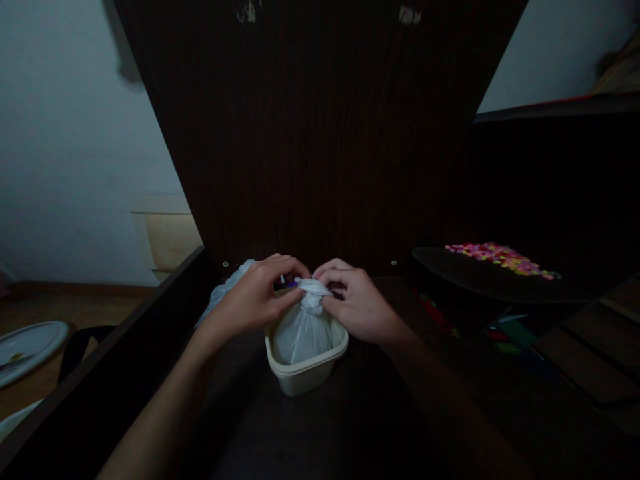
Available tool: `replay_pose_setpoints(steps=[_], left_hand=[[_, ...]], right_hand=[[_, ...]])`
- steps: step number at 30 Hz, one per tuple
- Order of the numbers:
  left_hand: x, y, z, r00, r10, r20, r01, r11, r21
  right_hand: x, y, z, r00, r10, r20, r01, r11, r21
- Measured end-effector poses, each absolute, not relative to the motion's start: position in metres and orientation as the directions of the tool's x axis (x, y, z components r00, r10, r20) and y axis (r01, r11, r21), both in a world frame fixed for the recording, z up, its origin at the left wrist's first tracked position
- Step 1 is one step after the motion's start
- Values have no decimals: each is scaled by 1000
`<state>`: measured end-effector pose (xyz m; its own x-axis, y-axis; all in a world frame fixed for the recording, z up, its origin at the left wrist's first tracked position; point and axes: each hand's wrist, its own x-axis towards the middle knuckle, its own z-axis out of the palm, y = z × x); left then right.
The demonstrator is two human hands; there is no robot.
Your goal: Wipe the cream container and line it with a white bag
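Note:
A white plastic bag [305, 333] with a knotted, twisted top sits inside a cream rectangular plastic basket [306, 377]. From the left, my left hand [267, 287] pinches the bag's top, thumb and fingers closed on it. On the opposite side of the knot, my right hand [357, 300] grips the bag's top in the same way. What is inside the bag cannot be made out. Just behind my left hand lies a second pale, crumpled plastic bag [223, 292], and a bit of something purple shows between the hands.
The basket stands on a dark wooden surface [320, 440] with a tall dark panel [320, 147] behind it. A raised dark edge [120, 353] runs along the left. To the right, colourful beads [500, 259] lie on a dark shelf. A white oval lid-like object [33, 347] is at the lower left.

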<state>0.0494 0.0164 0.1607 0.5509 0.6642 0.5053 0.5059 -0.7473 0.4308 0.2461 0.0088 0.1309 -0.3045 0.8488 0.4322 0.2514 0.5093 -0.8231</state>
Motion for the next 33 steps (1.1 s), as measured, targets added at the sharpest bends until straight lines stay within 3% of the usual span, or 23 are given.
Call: replay_pose_setpoints(steps=[6,11,17,28,33], left_hand=[[49,16,162,574,739,353,494,-657,570],[50,15,163,608,734,303,457,-636,622],[46,18,163,641,679,357,385,-687,617],[43,20,164,678,637,367,345,-716,607],[43,19,165,677,637,368,342,-715,610]], right_hand=[[242,9,133,-257,874,413,27,433,-901],[244,9,132,-210,854,475,214,515,-830],[247,5,134,-196,892,406,314,450,-836],[247,4,136,-230,907,354,256,407,-877],[248,2,136,-298,900,317,126,367,-922]])
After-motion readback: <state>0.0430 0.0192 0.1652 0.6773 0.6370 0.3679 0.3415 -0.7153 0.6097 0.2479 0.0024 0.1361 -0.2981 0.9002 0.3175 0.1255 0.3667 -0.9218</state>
